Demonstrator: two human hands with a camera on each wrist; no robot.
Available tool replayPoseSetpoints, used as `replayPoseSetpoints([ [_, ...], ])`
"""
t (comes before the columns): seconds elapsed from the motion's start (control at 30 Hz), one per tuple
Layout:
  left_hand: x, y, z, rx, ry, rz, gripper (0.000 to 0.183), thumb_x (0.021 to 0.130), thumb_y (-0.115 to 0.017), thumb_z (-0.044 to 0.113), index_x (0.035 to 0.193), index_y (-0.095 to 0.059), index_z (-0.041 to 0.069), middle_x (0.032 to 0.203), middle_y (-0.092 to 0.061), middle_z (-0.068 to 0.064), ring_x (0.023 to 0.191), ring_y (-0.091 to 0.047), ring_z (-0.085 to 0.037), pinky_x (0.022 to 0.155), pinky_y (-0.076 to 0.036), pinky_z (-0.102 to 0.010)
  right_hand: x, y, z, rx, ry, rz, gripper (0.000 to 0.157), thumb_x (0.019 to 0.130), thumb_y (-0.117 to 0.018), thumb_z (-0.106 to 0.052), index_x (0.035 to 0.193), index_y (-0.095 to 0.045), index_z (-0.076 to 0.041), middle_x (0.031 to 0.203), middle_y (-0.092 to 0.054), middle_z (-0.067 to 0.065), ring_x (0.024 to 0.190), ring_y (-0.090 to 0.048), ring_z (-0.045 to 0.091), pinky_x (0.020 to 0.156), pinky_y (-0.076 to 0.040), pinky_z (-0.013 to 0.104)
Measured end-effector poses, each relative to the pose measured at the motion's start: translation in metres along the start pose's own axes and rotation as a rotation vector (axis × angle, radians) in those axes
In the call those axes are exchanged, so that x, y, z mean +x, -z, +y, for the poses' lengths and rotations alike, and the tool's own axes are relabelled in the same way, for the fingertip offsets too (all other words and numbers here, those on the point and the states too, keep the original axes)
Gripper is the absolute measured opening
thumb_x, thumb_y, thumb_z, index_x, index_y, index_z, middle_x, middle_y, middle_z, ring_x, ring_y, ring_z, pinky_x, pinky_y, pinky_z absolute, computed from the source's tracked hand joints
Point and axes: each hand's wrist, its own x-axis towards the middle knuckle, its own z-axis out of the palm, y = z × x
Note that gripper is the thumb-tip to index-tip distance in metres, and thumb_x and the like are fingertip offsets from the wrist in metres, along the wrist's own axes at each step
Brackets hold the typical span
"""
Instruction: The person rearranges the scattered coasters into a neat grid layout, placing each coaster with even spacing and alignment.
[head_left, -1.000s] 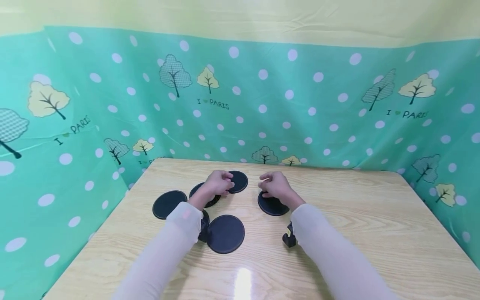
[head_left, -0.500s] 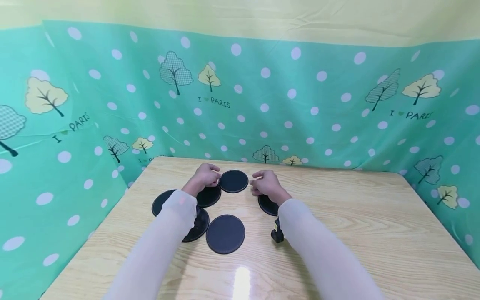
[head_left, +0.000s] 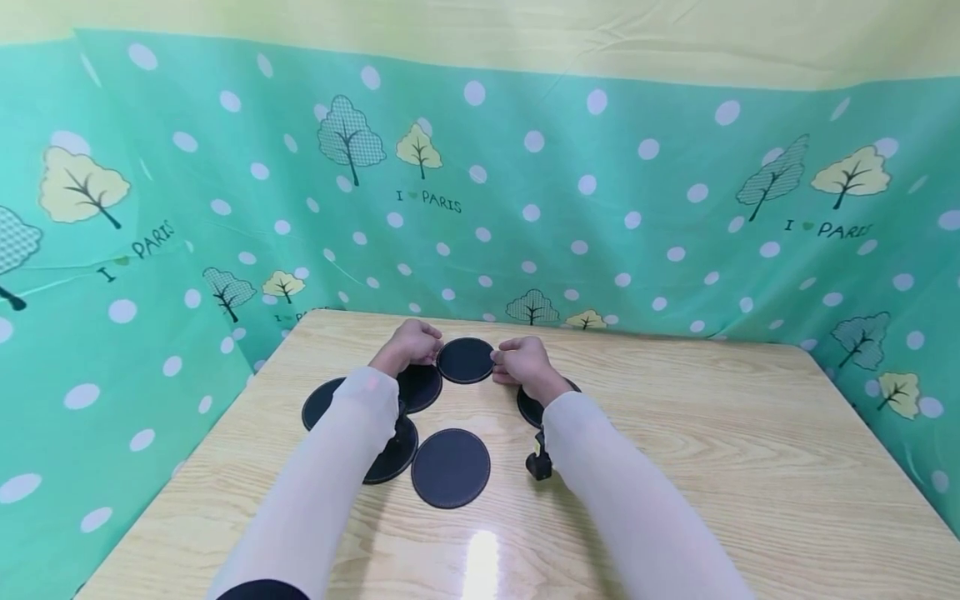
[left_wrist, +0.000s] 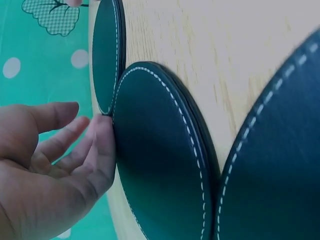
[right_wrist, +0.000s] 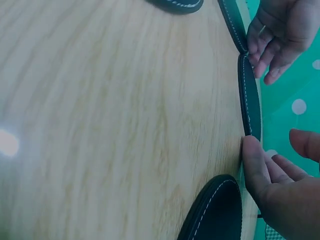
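Round black leather coasters with pale stitched rims lie on the wooden table. In the head view my left hand (head_left: 414, 343) is at the left side of the farthest coaster (head_left: 466, 361). Its fingertips rest where that coaster meets the second coaster (left_wrist: 162, 150), with the thumb held apart. My right hand (head_left: 521, 363) touches the farthest coaster's right edge with its extended fingertips, and its thumb is raised. Under my right wrist lies another coaster (head_left: 529, 410), partly hidden. Neither hand grips anything.
A front coaster (head_left: 451, 468) lies near the middle of the table (head_left: 712, 450). Beside it is a lower-left coaster (head_left: 396, 454), and a far-left coaster (head_left: 318, 403) is partly covered by my left sleeve. A green dotted curtain (head_left: 637, 208) hangs behind the table.
My left hand has shifted left and slightly back, off the farthest coaster to its left edge. My right hand has moved left from the right coaster to the farthest coaster's right edge.
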Motion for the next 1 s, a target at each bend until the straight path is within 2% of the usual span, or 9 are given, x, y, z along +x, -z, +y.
replayPoseSetpoints([
  [0.17, 0.000, -0.002, 0.004, 0.028, 0.011, 0.017, 0.035, 0.099, -0.059, 0.000, 0.133, -0.061, -0.007, 0.089, -0.062, -0.010, 0.067, -0.058, -0.010, 0.064, -0.058, -0.022, 0.001, -0.001, -0.001, 0.084, -0.037, -0.022, 0.048, 0.103, -0.058, -0.004, 0.149, -0.045, 0.006, 0.137, -0.058, 0.022, 0.119, -0.062, 0.035, 0.100, -0.056, 0.040],
  [0.33, 0.002, -0.008, 0.010, 0.087, 0.046, 0.055, 0.036, 0.095, -0.063, -0.002, 0.131, -0.064, -0.005, 0.104, -0.060, -0.011, 0.063, -0.056, -0.010, 0.061, -0.056, -0.021, 0.000, 0.000, -0.004, 0.185, -0.086, -0.020, 0.051, 0.102, -0.058, 0.000, 0.151, -0.042, 0.006, 0.140, -0.055, 0.022, 0.122, -0.058, 0.035, 0.104, -0.053, 0.041],
  [0.43, 0.003, -0.010, 0.015, 0.085, 0.051, 0.075, 0.034, 0.094, -0.064, -0.004, 0.128, -0.065, -0.004, 0.110, -0.060, -0.014, 0.061, -0.056, -0.010, 0.060, -0.056, -0.021, 0.000, 0.001, -0.007, 0.235, -0.092, -0.004, 0.053, 0.102, -0.057, 0.001, 0.152, -0.039, 0.007, 0.141, -0.052, 0.022, 0.121, -0.056, 0.033, 0.105, -0.052, 0.040],
  [0.53, 0.002, -0.011, 0.019, 0.047, 0.047, 0.076, 0.029, 0.095, -0.064, -0.005, 0.124, -0.066, -0.004, 0.107, -0.060, -0.014, 0.060, -0.055, -0.010, 0.062, -0.057, -0.023, 0.001, 0.001, -0.009, 0.263, -0.093, 0.011, 0.055, 0.102, -0.058, 0.001, 0.153, -0.037, 0.007, 0.142, -0.050, 0.023, 0.120, -0.054, 0.031, 0.106, -0.051, 0.040],
  [0.67, 0.000, -0.010, 0.022, 0.011, 0.043, 0.052, 0.026, 0.096, -0.064, -0.004, 0.122, -0.066, -0.004, 0.102, -0.058, -0.010, 0.062, -0.053, -0.010, 0.067, -0.058, -0.025, 0.001, 0.001, -0.011, 0.245, -0.093, 0.021, 0.053, 0.101, -0.060, 0.002, 0.151, -0.042, 0.006, 0.138, -0.051, 0.021, 0.110, -0.055, 0.027, 0.106, -0.052, 0.040],
  [0.87, -0.006, -0.006, 0.022, -0.055, 0.050, 0.015, 0.028, 0.097, -0.062, -0.004, 0.125, -0.063, -0.003, 0.094, -0.056, -0.007, 0.062, -0.052, -0.010, 0.068, -0.056, -0.025, 0.000, 0.000, -0.011, 0.197, -0.075, 0.032, 0.046, 0.101, -0.060, 0.002, 0.145, -0.050, 0.004, 0.116, -0.057, 0.015, 0.088, -0.055, 0.021, 0.103, -0.054, 0.046],
  [1.0, -0.008, -0.004, 0.022, -0.101, 0.059, 0.005, 0.030, 0.097, -0.062, -0.004, 0.127, -0.061, -0.002, 0.096, -0.056, -0.007, 0.064, -0.052, -0.011, 0.067, -0.054, -0.026, -0.004, -0.003, -0.011, 0.200, -0.057, 0.051, 0.043, 0.101, -0.059, 0.001, 0.143, -0.052, 0.002, 0.111, -0.057, 0.014, 0.091, -0.057, 0.023, 0.103, -0.053, 0.046],
])
